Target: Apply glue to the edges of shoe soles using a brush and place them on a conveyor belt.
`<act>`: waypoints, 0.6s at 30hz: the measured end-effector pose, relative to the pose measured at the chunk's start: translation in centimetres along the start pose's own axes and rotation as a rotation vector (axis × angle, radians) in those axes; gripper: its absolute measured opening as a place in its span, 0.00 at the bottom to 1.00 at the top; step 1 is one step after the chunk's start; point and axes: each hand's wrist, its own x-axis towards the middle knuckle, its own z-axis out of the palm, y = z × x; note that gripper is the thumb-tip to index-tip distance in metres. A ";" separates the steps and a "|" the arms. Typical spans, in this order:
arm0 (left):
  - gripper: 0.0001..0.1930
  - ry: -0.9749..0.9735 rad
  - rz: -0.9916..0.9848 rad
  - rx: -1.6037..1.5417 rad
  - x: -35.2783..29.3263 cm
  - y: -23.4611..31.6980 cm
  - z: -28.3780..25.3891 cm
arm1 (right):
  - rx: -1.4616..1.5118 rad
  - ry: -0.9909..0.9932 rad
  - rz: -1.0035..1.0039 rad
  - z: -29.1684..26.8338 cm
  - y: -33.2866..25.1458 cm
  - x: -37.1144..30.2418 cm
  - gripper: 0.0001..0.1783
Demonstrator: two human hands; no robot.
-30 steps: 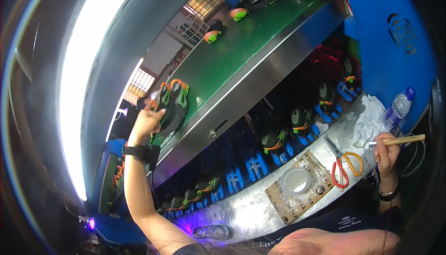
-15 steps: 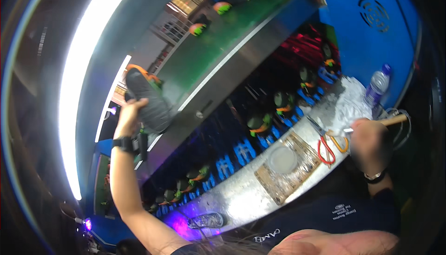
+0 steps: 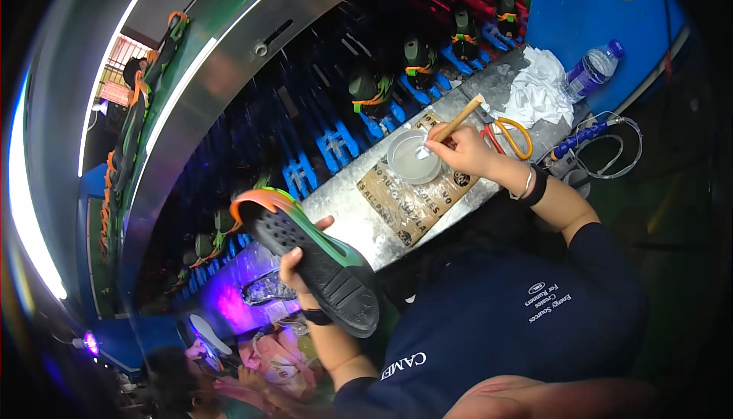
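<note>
My left hand (image 3: 296,270) grips a shoe sole (image 3: 332,255) by its sides; the sole is black with an orange and green edge, and its holed inner face is turned up toward me. My right hand (image 3: 467,152) is closed round a brush (image 3: 458,119) with a wooden handle. The handle points up and away, and the brush's white tip is over the near rim area of a round translucent bowl (image 3: 392,161) of cloudy liquid. Under the bowl lies a flattened brown cardboard piece (image 3: 397,205) with a shiny wrapping.
On the metal ledge (image 3: 343,213) lie scissors with an orange handle (image 3: 521,144), a crumpled white cloth (image 3: 538,87) and a clear bottle (image 3: 595,68). Beyond it, dark shoe uppers (image 3: 372,87) sit on blue racks (image 3: 336,146). Another person (image 3: 252,388) works at the lower left.
My left hand has brought the sole down from the machine's raised green belt to in front of me. The brush in my right hand has moved left from beside the bottle to the bowl.
</note>
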 end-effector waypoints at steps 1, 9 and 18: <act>0.35 0.007 0.037 -0.115 -0.7 -1.7 -1.2 | -0.012 -0.013 -0.001 0.2 0.3 0.1 0.09; 0.33 0.084 0.021 -0.308 -2.3 -3.8 -3.4 | -0.089 -0.054 0.076 0.5 0.9 0.3 0.10; 0.27 0.075 -0.071 -0.201 -0.8 -3.7 -5.1 | -0.031 -0.103 0.121 0.1 -0.9 0.2 0.09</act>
